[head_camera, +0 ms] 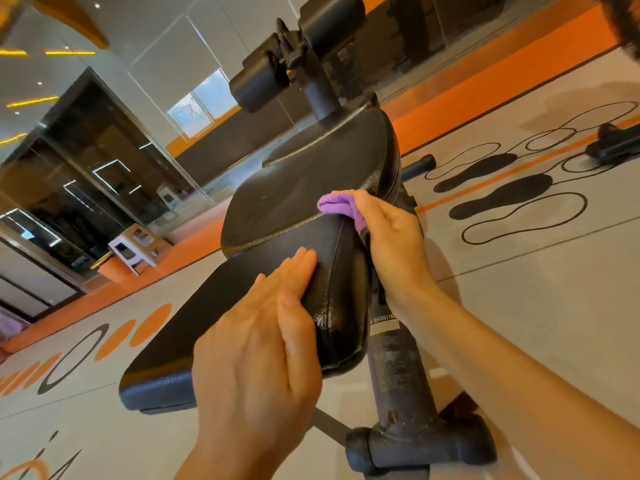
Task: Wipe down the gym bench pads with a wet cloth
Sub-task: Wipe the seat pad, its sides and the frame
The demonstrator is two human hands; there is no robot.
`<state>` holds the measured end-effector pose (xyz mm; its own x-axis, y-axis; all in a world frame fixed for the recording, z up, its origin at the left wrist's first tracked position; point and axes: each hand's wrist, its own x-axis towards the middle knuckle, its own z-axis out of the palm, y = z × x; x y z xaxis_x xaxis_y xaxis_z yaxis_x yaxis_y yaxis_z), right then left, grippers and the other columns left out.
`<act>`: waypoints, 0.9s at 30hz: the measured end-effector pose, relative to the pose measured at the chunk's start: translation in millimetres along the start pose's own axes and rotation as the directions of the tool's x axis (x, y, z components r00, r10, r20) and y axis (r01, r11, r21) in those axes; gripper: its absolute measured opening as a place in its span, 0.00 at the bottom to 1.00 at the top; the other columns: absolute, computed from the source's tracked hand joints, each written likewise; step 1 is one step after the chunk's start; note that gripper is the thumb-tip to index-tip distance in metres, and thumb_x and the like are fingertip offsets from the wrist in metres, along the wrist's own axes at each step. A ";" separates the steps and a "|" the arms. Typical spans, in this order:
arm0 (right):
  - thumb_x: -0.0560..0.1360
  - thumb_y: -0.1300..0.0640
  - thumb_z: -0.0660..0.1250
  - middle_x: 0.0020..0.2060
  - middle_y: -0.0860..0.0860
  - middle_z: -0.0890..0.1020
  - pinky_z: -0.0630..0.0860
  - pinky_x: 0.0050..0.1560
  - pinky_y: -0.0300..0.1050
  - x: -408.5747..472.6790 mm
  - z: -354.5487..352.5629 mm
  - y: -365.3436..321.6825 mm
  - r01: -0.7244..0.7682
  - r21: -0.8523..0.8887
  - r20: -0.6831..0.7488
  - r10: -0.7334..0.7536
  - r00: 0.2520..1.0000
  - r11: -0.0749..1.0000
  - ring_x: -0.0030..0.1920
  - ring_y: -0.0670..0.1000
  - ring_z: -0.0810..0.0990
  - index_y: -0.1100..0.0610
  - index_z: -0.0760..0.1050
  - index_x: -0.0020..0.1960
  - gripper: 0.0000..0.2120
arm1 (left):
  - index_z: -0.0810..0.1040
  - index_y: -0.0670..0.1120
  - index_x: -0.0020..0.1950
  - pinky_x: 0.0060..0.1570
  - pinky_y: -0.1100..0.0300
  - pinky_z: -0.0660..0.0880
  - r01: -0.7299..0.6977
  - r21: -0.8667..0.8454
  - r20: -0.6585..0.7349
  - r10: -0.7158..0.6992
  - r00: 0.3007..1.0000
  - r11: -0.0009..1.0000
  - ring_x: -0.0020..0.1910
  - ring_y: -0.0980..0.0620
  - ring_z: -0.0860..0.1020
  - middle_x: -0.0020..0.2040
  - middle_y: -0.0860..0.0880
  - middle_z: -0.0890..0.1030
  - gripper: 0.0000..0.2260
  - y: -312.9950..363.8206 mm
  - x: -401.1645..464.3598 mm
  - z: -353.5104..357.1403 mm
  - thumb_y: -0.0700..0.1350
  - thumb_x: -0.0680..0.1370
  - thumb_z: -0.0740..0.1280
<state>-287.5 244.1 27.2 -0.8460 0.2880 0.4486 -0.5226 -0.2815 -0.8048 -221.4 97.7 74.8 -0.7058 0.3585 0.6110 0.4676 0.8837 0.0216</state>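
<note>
Purple cloth [341,207] mostly hidden under right hand [388,237]; warning label [384,322] text cut off.

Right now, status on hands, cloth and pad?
Left hand flat on the pad, fingers straight. Right hand presses the cloth to the pad's side edge. Nothing in the way.

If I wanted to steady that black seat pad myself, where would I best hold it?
Probably flat on the near top of the seat pad, from its left side, as the left hand does: that surface is broad, while the right hand works the purple cloth along the right edge.
</note>
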 end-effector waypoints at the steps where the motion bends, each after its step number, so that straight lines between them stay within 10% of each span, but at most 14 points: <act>1: 0.83 0.55 0.56 0.51 0.43 0.85 0.76 0.63 0.46 -9.0 2.8 -3.9 -0.003 0.003 -0.010 0.003 1.000 1.000 0.56 0.41 0.80 0.53 0.84 0.52 0.16 | 0.74 0.55 0.69 0.49 0.47 0.78 0.005 -0.013 0.017 -0.005 1.000 1.000 0.47 0.46 0.83 0.50 0.49 0.85 0.27 3.6 6.7 -1.7 0.57 0.82 0.39; 6: 0.78 0.38 0.56 0.54 0.31 0.80 0.70 0.63 0.33 -98.1 26.4 -39.3 0.089 0.132 0.015 -0.091 0.996 0.987 0.62 0.35 0.75 0.34 0.80 0.52 0.14 | 0.80 0.51 0.52 0.37 0.49 0.79 -0.054 -0.017 -0.036 0.054 0.998 0.998 0.36 0.46 0.81 0.39 0.47 0.83 0.29 -0.5 7.8 -1.3 0.58 0.83 0.40; 14: 0.83 0.56 0.55 0.47 0.45 0.86 0.77 0.59 0.38 23.4 12.0 4.4 -0.133 0.015 -0.055 0.134 0.990 0.991 0.53 0.42 0.82 0.55 0.84 0.52 0.18 | 0.80 0.50 0.64 0.57 0.69 0.67 -0.067 0.027 -0.105 0.070 0.992 0.997 0.57 0.56 0.79 0.54 0.51 0.85 0.23 0.7 7.5 1.4 0.49 0.82 0.47; 23: 0.79 0.52 0.64 0.45 0.42 0.86 0.80 0.55 0.40 17.8 23.3 -14.2 -0.277 -0.043 -0.151 0.268 0.952 0.960 0.51 0.43 0.83 0.46 0.83 0.46 0.09 | 0.77 0.40 0.65 0.63 0.34 0.51 -0.091 -0.119 -0.054 0.085 0.995 0.989 0.64 0.46 0.75 0.63 0.40 0.79 0.32 -6.1 8.8 19.4 0.54 0.82 0.39; 27: 0.77 0.51 0.65 0.51 0.38 0.84 0.80 0.52 0.39 -2.7 33.0 -32.0 -0.391 -0.043 -0.278 0.365 0.889 0.919 0.53 0.40 0.82 0.45 0.81 0.56 0.10 | 0.78 0.40 0.64 0.62 0.44 0.64 -0.105 -0.031 0.034 0.107 0.994 0.994 0.60 0.45 0.80 0.61 0.42 0.81 0.28 -4.0 8.5 2.2 0.50 0.83 0.41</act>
<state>-271.9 222.1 64.6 -0.9131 0.4077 -0.0029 -0.1452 -0.3317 -0.9322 -230.4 97.9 78.1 -0.6697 0.4607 0.5824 0.5556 0.8312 -0.0185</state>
